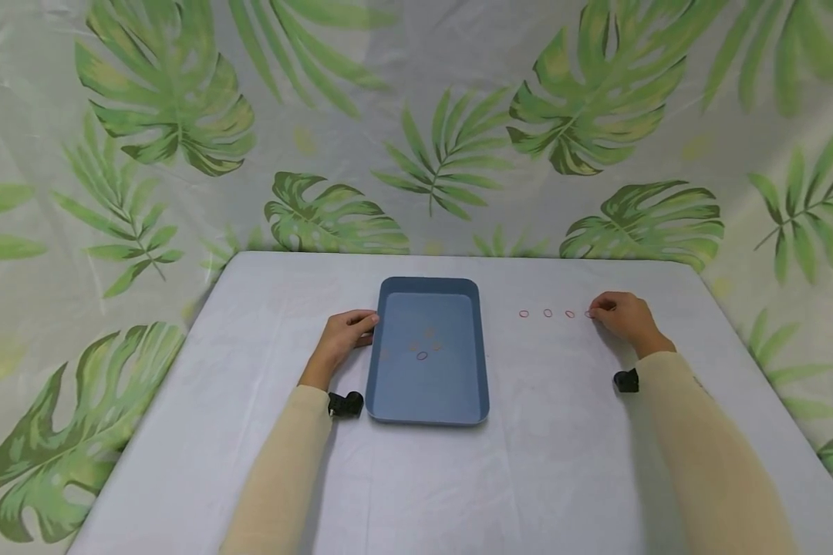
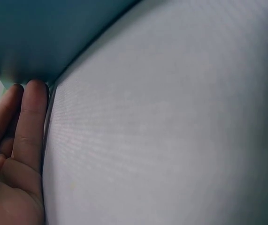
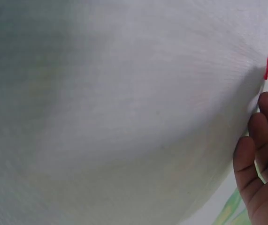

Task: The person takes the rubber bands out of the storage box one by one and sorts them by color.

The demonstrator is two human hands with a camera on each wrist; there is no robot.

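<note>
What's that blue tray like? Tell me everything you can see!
The blue tray is a smooth rectangle with rounded corners and low raised sides, maybe plastic. It lies flat on the white tablecloth, its short ends facing near and far. The left hand touches its left side. Inside are a thin red ring and some faint orange shapes, too small to make out.

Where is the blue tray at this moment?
In the head view, the blue tray lies near the middle of the white table, with the left hand at its left edge and red rings to its right.
</note>
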